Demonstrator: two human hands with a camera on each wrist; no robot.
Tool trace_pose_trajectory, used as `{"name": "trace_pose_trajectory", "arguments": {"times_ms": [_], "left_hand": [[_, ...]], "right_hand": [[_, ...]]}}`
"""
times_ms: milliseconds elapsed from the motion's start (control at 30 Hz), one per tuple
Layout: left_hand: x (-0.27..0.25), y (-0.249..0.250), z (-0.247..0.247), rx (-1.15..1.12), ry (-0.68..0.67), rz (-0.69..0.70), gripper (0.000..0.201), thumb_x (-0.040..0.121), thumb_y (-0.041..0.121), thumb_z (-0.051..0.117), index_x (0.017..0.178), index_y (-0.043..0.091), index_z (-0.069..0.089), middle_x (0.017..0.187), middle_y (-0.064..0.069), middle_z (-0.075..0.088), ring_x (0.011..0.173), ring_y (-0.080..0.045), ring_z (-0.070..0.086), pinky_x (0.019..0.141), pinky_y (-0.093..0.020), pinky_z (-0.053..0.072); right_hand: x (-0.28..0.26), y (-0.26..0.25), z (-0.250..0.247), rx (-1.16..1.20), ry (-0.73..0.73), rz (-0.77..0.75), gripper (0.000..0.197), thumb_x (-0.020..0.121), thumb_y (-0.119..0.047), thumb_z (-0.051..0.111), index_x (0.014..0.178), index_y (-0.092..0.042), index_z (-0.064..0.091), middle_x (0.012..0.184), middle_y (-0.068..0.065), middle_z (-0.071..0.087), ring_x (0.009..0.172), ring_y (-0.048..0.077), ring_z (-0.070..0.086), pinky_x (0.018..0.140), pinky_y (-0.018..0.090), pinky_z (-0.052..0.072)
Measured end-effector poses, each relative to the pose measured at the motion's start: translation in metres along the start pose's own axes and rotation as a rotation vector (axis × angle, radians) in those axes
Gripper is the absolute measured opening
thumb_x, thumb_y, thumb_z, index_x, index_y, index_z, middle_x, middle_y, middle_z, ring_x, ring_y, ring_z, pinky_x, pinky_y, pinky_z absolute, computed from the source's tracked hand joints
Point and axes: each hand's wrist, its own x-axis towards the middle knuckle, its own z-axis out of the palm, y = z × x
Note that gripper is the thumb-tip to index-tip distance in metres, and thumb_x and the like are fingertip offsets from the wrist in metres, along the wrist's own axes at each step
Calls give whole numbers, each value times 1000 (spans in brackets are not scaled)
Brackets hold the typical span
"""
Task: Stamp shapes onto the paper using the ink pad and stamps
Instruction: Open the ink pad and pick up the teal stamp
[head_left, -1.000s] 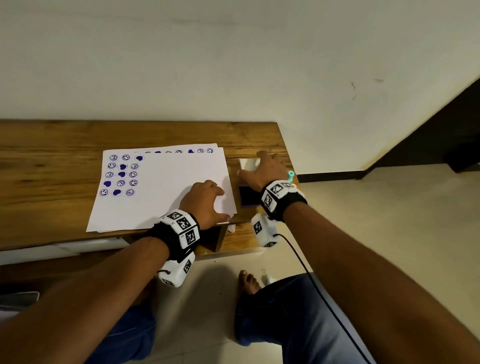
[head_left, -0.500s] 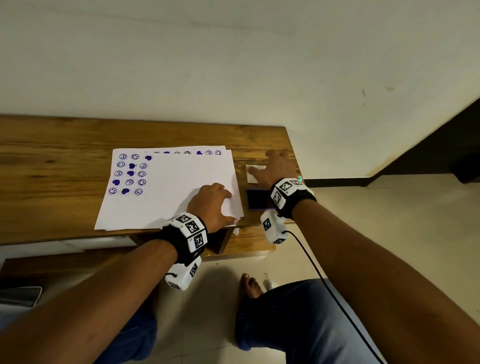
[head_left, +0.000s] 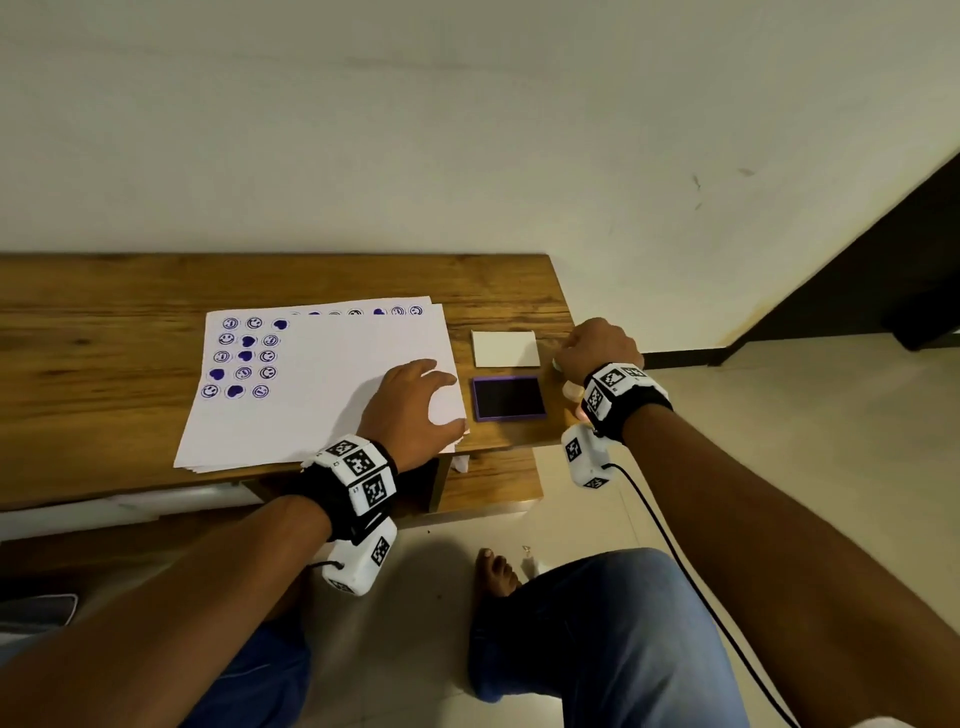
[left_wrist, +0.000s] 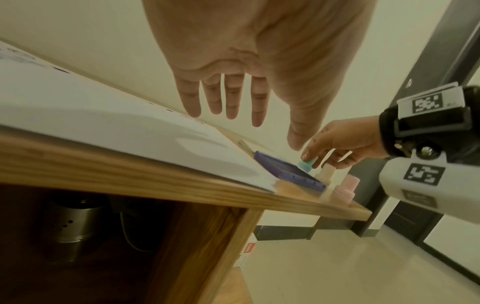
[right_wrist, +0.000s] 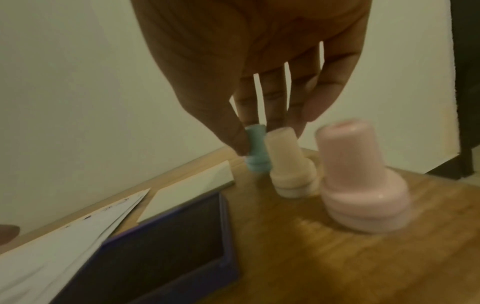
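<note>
A stack of white paper (head_left: 322, 384) lies on the wooden table (head_left: 104, 312), with purple smileys and hearts stamped at its upper left. My left hand (head_left: 415, 405) rests flat on the paper's lower right corner, fingers spread. The open purple ink pad (head_left: 508, 397) sits right of the paper, its white lid (head_left: 505, 349) just behind. At the table's right edge my right hand (head_left: 597, 348) pinches a small teal stamp (right_wrist: 255, 152) between thumb and fingers. A cream stamp (right_wrist: 291, 164) and a pink stamp (right_wrist: 361, 185) stand beside it.
The table ends just right of the stamps, with tiled floor (head_left: 779, 441) beyond. A lower wooden shelf (head_left: 488, 478) sits under the table edge. A metal canister (left_wrist: 75, 224) stands beneath the table. My knee (head_left: 597, 623) and foot are below.
My right hand moved from the white lid and ink pad rightward to the stamps and took hold of the teal one. The left hand stayed on the paper.
</note>
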Motion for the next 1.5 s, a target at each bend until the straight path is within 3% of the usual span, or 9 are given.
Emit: {"name": "trace_pose_trajectory", "arguments": {"times_ms": [167,333,500,633,733,1033,1267,1400,1500], "left_hand": [[-12,5,-4,-309,65,-24,43,85,30,70,126,23,59,133,3,57,121,-16,53,98,-25,41],[-32,10,-3,-588,66,-79,52,83,21,74,131,23,55,126,7,60,108,-8,59,81,-13,47],[-51,4,3,-798,70,-91,57,79,15,77,132,23,56,127,7,62,106,-10,65,88,-24,55],[-59,-6,3,-759,91,-93,42,81,20,76,121,25,65,115,12,68,99,-5,67,86,-19,53],[-59,-12,3,-834,158,-122,40,80,15,76,119,19,67,108,7,72,97,-3,68,89,-21,54],[-28,-23,-3,-820,229,-121,36,80,23,76,115,18,70,107,4,73,94,0,69,84,-14,53],[-25,-27,-6,-866,267,-168,37,77,18,78,113,15,71,108,3,73,97,-5,69,87,-20,54],[-28,-29,1,-760,256,-164,36,78,16,78,113,20,70,106,11,71,93,3,68,79,-9,52],[-28,-22,8,-778,235,-169,35,77,11,78,111,18,71,101,9,72,89,0,70,78,-12,54]], "right_hand": [[-18,-3,-12,321,85,-95,20,78,-32,69,95,-25,77,91,-1,72,84,21,63,76,29,50],[-70,-17,9,631,-72,-358,25,78,-32,78,102,-28,74,83,-2,69,78,18,69,73,34,58],[-103,-29,50,762,-176,-403,19,77,-14,75,96,-15,74,82,19,68,70,30,68,61,43,60],[-106,-39,64,722,-176,-462,18,75,-22,71,93,-22,75,69,0,61,70,32,66,65,49,60],[-105,-48,67,779,-202,-462,15,80,-18,72,94,-17,75,74,13,67,71,35,67,66,49,60],[-94,-56,66,1036,-281,-418,11,93,-13,68,92,-6,76,67,1,70,58,12,62,54,23,52],[-68,-32,45,1160,-34,-316,17,91,-13,69,106,-5,75,91,6,76,79,17,71,67,29,58],[-64,-15,50,865,142,-418,30,85,-25,76,114,-20,73,87,-2,71,81,19,71,70,34,62],[-64,-4,47,737,182,-430,39,82,-28,80,118,-21,68,84,-8,67,80,8,69,71,22,58]]}}
